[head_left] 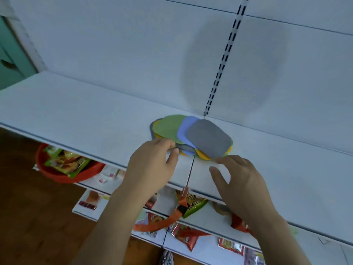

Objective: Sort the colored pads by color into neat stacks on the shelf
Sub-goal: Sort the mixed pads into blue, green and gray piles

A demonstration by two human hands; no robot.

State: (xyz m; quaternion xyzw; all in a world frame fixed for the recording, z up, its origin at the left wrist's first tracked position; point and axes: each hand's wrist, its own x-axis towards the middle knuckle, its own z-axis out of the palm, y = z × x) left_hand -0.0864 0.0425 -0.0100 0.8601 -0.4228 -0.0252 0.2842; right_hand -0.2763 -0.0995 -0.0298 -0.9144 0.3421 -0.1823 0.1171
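Your left hand (pixel 152 161) pinches the mixed pile's (pixel 191 136) edge, your right hand (pixel 238 176) open; tugging could scatter the pads off the shelf (pixel 76 119).

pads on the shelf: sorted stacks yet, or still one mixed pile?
Mixed pile: grey pad, blue pad and green pad fanned over yellow ones. Left hand fingers at its edge.

White back panel (pixel 114 44) — brown wooden floor (pixel 28 217)
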